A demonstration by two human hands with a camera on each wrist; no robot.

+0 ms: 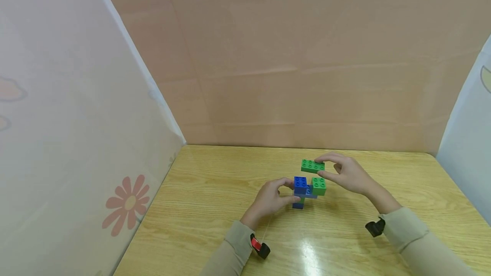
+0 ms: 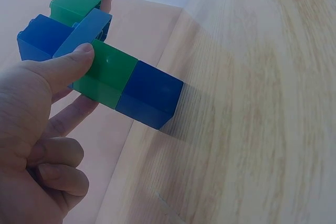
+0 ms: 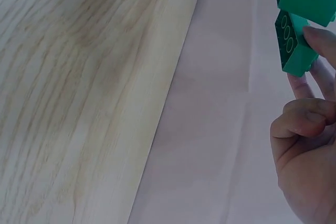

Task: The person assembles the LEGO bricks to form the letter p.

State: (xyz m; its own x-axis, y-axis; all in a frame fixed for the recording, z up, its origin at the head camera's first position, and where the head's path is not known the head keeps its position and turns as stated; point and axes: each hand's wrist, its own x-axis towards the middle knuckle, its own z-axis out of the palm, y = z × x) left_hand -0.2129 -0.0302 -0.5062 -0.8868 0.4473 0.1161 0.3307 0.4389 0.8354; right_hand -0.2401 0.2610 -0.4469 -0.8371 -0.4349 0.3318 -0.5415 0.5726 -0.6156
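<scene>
A small toy brick tower stands on the wooden table. Its base is a dark blue brick (image 2: 149, 95) with a green brick (image 2: 108, 74) stacked on it. Across these lies a longer blue brick (image 2: 84, 35), carrying a blue brick (image 1: 300, 185) at the left and a green brick (image 1: 319, 187) at the right. My left hand (image 1: 270, 199) pinches the tower from the left between thumb and fingers. Just above and behind it, my right hand (image 1: 349, 176) holds a long green brick (image 1: 312, 166) by its right end, studs up, apart from the tower.
The wooden table (image 1: 215, 199) runs back to a pinkish-brown cloth wall (image 1: 245, 76). A pale sheet with a flower print (image 1: 130, 201) borders the left side, and another pale sheet (image 1: 466, 131) the right. Dark straps sit on both wrists.
</scene>
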